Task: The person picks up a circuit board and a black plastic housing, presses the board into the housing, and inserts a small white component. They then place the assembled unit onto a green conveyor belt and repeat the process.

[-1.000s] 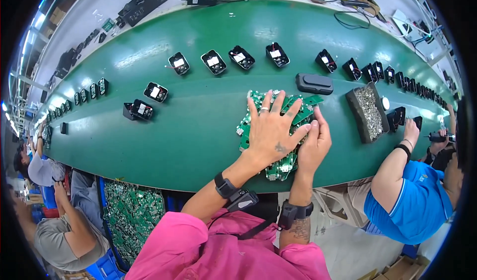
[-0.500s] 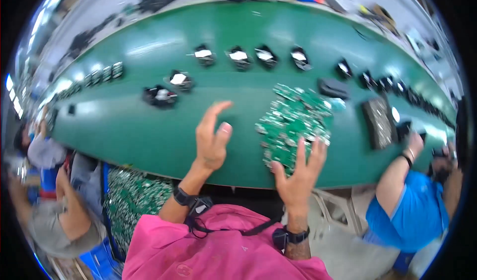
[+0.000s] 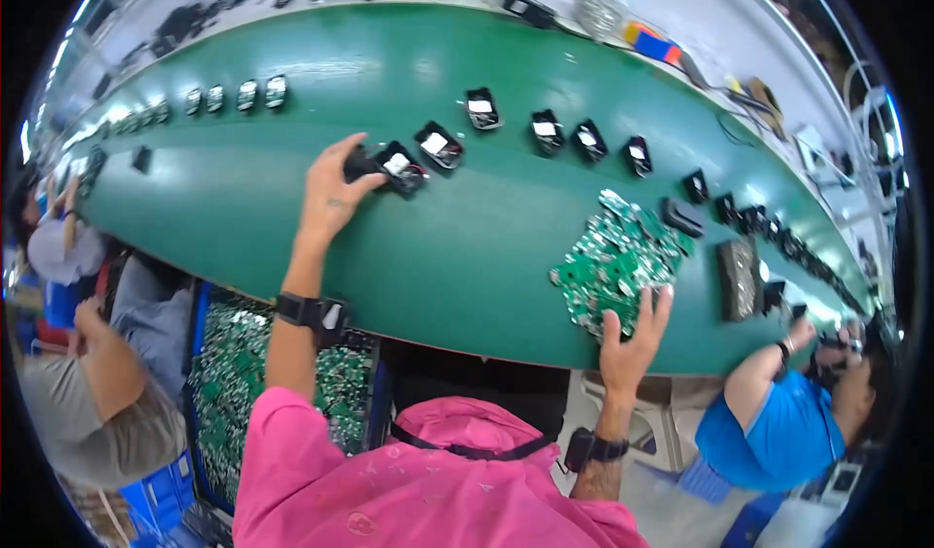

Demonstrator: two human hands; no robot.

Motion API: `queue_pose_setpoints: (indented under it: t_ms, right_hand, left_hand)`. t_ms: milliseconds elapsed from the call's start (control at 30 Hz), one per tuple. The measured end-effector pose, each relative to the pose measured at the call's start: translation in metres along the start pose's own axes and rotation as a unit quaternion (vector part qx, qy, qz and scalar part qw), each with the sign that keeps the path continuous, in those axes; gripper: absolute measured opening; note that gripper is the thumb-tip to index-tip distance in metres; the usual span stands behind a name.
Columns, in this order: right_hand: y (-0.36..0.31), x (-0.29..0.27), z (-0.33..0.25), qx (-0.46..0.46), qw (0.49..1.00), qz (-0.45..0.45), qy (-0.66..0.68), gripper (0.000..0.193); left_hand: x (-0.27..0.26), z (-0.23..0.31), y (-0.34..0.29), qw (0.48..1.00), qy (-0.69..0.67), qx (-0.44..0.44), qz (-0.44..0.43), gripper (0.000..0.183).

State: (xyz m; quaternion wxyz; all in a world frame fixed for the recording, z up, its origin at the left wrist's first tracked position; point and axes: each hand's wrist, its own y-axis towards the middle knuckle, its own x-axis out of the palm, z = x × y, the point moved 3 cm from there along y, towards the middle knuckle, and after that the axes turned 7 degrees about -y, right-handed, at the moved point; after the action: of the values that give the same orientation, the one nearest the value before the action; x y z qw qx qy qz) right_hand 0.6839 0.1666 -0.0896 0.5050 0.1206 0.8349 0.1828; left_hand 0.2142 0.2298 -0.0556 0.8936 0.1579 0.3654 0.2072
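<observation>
My left hand [image 3: 333,190] has its thumb and forefinger around a small black plastic housing [image 3: 359,164]. Against that housing's right side stands another black housing [image 3: 401,168] with a white label and thin wires. At the near edge of a loose pile of green circuit boards [image 3: 608,261], my right hand [image 3: 630,353] has its fingers stretched out and slightly apart. Its fingertips are over or touching the nearest boards; which of the two I cannot tell. Nothing shows in its grasp.
More black housings [image 3: 441,147] stand in a curved row across the green table [image 3: 457,266]. A dark case [image 3: 683,217] and a brown block [image 3: 739,278] lie right of the pile. A bin of circuit boards [image 3: 233,373] is below left. Co-workers sit on both sides, one in blue [image 3: 778,431].
My left hand has moved left to the black housing and closed around it. My right hand stays by the board pile. The whole view has turned to the left.
</observation>
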Motion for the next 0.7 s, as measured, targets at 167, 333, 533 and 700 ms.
queue_pose_setpoints:
  t_ms: [167,333,533,700]
  right_hand:
    - [0.008,-0.008,-0.025,-0.055,0.988,0.069,-0.127,0.053]
    - [0.056,-0.002,-0.059,-0.153,0.981,-0.065,-0.101,0.046]
    - [0.075,0.007,-0.058,-0.298,0.925,-0.155,-0.178,0.04]
    - [0.075,0.017,-0.049,-0.406,0.894,-0.093,-0.165,0.021]
  left_hand:
    - [0.005,0.002,-0.007,0.983,-0.159,-0.084,0.027,0.072]
    - [-0.009,0.034,-0.041,0.934,-0.322,-0.122,0.099,0.076]
    - [0.03,0.102,-0.113,0.723,-0.623,-0.289,-0.075,0.08]
    - [0.05,0.132,-0.138,0.714,-0.632,-0.28,-0.109,0.077]
